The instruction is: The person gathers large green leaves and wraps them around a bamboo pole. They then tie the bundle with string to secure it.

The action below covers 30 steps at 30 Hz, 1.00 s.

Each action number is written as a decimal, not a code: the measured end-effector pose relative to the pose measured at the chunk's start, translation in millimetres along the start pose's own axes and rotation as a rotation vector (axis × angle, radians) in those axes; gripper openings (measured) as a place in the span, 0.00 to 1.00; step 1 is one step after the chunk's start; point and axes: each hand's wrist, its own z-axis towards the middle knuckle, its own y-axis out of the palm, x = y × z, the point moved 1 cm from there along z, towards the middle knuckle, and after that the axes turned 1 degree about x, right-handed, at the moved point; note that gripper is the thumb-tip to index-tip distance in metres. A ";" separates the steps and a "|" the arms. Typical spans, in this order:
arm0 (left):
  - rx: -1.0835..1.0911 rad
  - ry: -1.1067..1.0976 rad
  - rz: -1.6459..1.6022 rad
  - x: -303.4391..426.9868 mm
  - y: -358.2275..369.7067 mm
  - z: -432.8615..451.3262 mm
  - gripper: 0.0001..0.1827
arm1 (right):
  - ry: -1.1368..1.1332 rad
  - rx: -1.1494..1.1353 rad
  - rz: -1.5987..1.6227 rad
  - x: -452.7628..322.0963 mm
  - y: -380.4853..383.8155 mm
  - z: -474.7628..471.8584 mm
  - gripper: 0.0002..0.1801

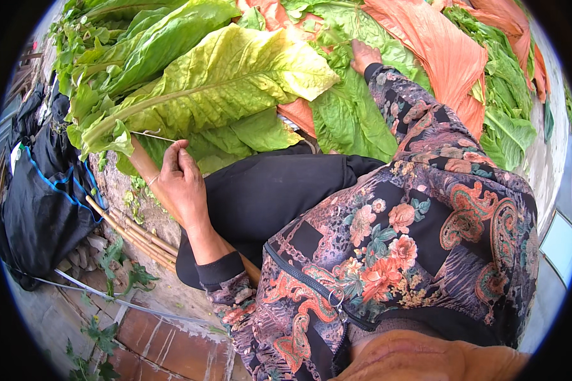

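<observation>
My left hand (186,178) is closed beside a smooth wooden pole (143,159), its thumb and forefinger pinching a thin string (155,136) that runs to the stem end of a large yellow-green leaf (214,90). That leaf lies across other broad green leaves (248,135) over my lap side. Farther off to the right, my right hand (363,55) reaches onto a pile of broad green leaves (350,109); its fingertips touch or lie close to a leaf there, and whether they grip it cannot be told.
Orange woven plastic sheeting (438,52) lies among the leaves at the right. On the left are a black bag (43,205) with blue cord, several bamboo poles (133,233) and a stone edge. Reddish tiles (167,345) and leafy weeds show below.
</observation>
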 end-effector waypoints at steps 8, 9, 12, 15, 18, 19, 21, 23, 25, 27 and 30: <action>-0.145 -0.177 -0.315 16.6 -7.3 -8.6 0.17 | -0.428 0.204 0.628 -66.7 -177.3 -93.7 0.21; -0.146 -0.174 -0.364 21.4 -12.8 -10.8 0.20 | -0.573 0.211 0.655 -105.1 -199.7 -113.1 0.22; -0.229 -0.097 -0.378 41.9 -30.8 -29.4 0.35 | -0.735 0.126 0.849 -185.9 -209.4 -156.4 0.24; -0.195 0.101 -0.400 44.4 -39.0 -48.0 0.30 | -0.867 0.170 0.805 -247.9 -212.2 -206.6 0.25; -0.081 0.071 -0.463 57.6 -75.4 -63.7 0.25 | -0.977 -0.129 0.872 -281.0 -236.6 -220.5 0.29; -0.050 0.085 -0.454 56.0 -87.9 -71.1 0.25 | -0.998 -0.243 0.984 -284.6 -238.7 -220.2 0.30; -0.041 0.177 -0.324 50.7 -105.3 -80.3 0.25 | -0.967 -0.833 1.058 -289.7 -247.2 -204.5 0.26; -0.061 0.107 -0.281 32.0 -124.6 -89.3 0.22 | -0.835 -0.909 1.210 -292.4 -237.6 -193.4 0.25; 0.048 0.148 -0.363 22.0 -152.9 -94.4 0.17 | -0.605 -0.828 1.227 -305.6 -208.6 -178.3 0.26; 0.095 0.047 -0.250 4.9 -186.6 -93.6 0.11 | -0.788 -0.712 0.866 -333.6 -174.4 -153.0 0.23; 0.037 0.064 -0.014 -28.3 -208.5 -93.4 0.08 | -0.962 -0.729 0.860 -387.8 -155.6 -151.5 0.25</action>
